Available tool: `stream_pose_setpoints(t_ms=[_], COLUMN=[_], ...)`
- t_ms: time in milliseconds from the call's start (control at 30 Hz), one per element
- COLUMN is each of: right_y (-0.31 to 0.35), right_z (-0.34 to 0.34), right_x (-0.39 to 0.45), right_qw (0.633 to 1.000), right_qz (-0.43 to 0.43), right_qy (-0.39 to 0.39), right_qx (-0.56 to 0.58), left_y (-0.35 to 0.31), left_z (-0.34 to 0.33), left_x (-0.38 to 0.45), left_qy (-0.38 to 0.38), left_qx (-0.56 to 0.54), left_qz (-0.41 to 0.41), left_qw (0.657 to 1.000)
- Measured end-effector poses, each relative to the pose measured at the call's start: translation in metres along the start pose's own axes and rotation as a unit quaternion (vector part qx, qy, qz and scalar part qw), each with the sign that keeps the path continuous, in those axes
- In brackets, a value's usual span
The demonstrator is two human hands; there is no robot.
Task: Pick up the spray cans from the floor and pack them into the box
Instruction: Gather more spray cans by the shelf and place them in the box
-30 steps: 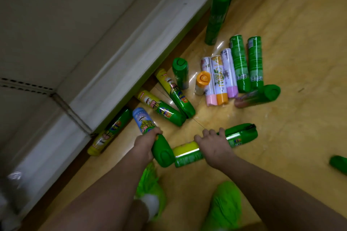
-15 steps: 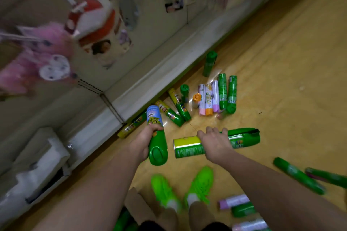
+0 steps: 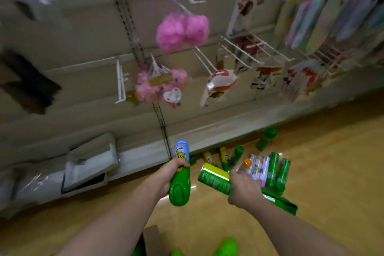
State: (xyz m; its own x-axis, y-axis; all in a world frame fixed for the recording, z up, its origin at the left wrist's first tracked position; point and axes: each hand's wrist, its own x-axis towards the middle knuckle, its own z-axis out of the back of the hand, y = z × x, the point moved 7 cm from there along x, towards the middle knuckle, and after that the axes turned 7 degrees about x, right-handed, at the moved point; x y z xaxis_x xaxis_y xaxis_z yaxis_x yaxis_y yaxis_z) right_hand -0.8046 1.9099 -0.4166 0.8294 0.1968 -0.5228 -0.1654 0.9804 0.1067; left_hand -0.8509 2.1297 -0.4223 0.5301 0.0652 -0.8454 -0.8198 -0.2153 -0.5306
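Spray cans: two in our grip, one per hand.
Left hand (image 3: 173, 174) clasps the blue-topped can (image 3: 180, 174), right hand (image 3: 244, 189) the green can (image 3: 216, 181); nine-odd more cans (image 3: 272, 169) lie beyond on wooden floor (image 3: 332, 172) below the shop shelving (image 3: 207, 93).

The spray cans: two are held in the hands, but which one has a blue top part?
The can in the left hand: blue-topped can, blue above, green below. The right hand holds an all-green can with a yellow-green end.

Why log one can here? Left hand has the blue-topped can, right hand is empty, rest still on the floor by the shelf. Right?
Not quite: the right hand is not empty. The head view shows its grip closed around a green can with a yellow end. The rest stands: the left hand holds the blue-topped can, and other cans lie on the floor by the shelf.
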Motion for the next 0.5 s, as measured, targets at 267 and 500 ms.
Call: stream_pose_setpoints(t_ms=[267,500], right_y=[0.126,0.246], right_z=[0.025,0.023], right_x=[0.015,0.002], right_qw=[0.990,0.948], right_qz=[0.135,0.308], right_qy=[0.033,0.079], right_qx=[0.027,-0.017], left_y=[0.007,0.061], left_z=[0.104,0.172], left_x=[-0.070,-0.141], left_qy=[-0.112,-0.249], left_qx=[-0.133,-0.271], left_qz=[-0.058,-0.092], left_qw=[0.983,0.925])
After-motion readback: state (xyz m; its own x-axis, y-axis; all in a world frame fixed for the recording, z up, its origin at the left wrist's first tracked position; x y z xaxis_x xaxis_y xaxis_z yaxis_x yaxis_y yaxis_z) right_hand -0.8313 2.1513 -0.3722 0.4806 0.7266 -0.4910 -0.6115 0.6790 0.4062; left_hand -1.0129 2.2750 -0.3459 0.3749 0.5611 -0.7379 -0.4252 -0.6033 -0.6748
